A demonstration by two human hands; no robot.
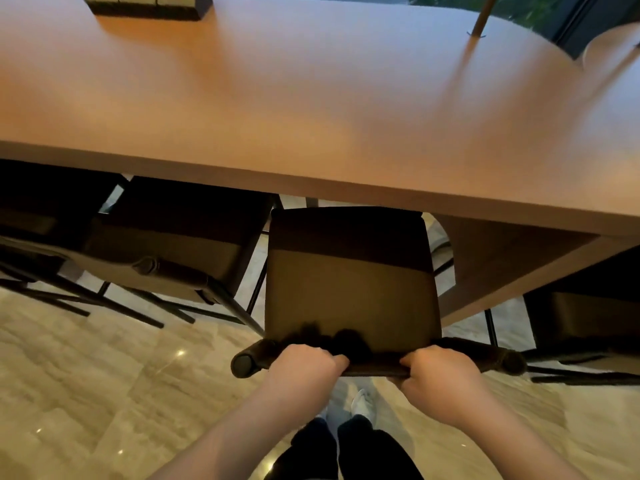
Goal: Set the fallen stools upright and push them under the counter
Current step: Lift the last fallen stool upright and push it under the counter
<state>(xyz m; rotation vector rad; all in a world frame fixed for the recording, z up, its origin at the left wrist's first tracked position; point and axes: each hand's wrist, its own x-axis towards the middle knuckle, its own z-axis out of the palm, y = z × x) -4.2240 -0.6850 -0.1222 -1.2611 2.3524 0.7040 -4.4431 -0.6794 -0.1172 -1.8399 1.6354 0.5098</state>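
A dark brown stool point(349, 285) stands upright in front of me, its far edge tucked under the wooden counter point(311, 109). Along its near edge runs a dark padded back bar point(375, 365). My left hand point(304, 367) and my right hand point(438, 374) both grip that bar, side by side. To the left, a second stool point(166, 244) stands upright, partly under the counter. Part of a third stool point(588, 323) shows at the right edge, beyond the counter's side panel point(502, 271).
A dark box point(145, 5) sits on the counter at the back left. A thin pole point(479, 19) rises from the counter's far right. The floor point(86, 393) is glossy beige stone. My feet point(360, 407) are just behind the stool.
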